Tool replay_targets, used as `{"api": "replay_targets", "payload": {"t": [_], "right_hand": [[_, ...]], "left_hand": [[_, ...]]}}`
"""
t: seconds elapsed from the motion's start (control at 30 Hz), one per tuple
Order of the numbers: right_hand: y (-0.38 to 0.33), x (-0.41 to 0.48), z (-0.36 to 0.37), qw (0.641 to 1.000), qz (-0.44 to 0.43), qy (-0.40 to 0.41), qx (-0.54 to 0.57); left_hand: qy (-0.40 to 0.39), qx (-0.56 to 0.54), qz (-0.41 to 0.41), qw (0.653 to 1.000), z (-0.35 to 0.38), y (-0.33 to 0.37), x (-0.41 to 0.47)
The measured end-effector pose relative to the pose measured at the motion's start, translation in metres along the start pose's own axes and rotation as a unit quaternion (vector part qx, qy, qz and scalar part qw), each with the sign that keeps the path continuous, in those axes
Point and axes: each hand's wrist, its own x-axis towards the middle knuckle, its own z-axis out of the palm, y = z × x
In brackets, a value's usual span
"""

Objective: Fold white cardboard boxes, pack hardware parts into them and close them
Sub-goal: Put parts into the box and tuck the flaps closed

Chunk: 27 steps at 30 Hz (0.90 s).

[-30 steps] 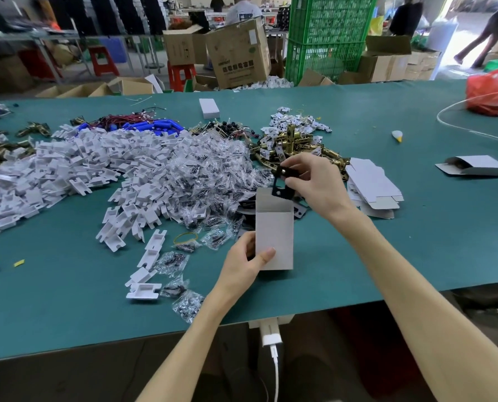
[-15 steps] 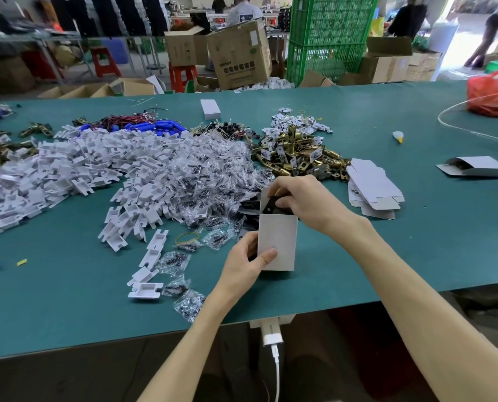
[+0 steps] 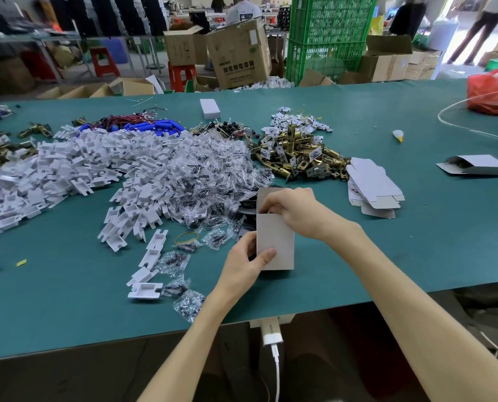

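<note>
white box (image 3: 275, 242) stands upright on the green table (image 3: 386, 256) near its front edge, top flap open and pointing away. left hand (image 3: 243, 265) grips the box low on its left side, thumb flat on the front face, fingers wrapped behind. right hand (image 3: 297, 211) is at the box mouth, fingers curled down into the opening; fingertips hidden inside, can't tell if they pinch anything. bagged screws (image 3: 207, 181) are heaped just behind and left of the box, with a few loose bags near the left hand. white plastic pieces (image 3: 76, 169) form a big pile further left. brass latches (image 3: 300, 155) are piled behind the right hand. flat box blanks (image 3: 372, 187) are stacked just right of the latches. another folded box (image 3: 476, 165) lies on its side far right, open end facing left. small closed box (image 3: 210, 108) sits far back on the table. yellow rubber band (image 3: 186, 237) lies left of the held box. red bag (image 3: 491, 91) is at the far right corner.
</note>
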Motion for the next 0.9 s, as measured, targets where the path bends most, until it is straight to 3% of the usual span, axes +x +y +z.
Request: {"api": "replay_targets", "payload": {"t": [0.23, 0.9], "right_hand": [[-0.007, -0.003, 0.004, 0.999, 0.014, -0.013, -0.03], [-0.009, -0.011, 0.004, 0.995, -0.012, 0.088, 0.05]], "left_hand": [[0.004, 0.004, 0.003, 1.0, 0.0, -0.002, 0.002], [0.005, 0.004, 0.003, 1.0, -0.001, -0.003, 0.002]]}}
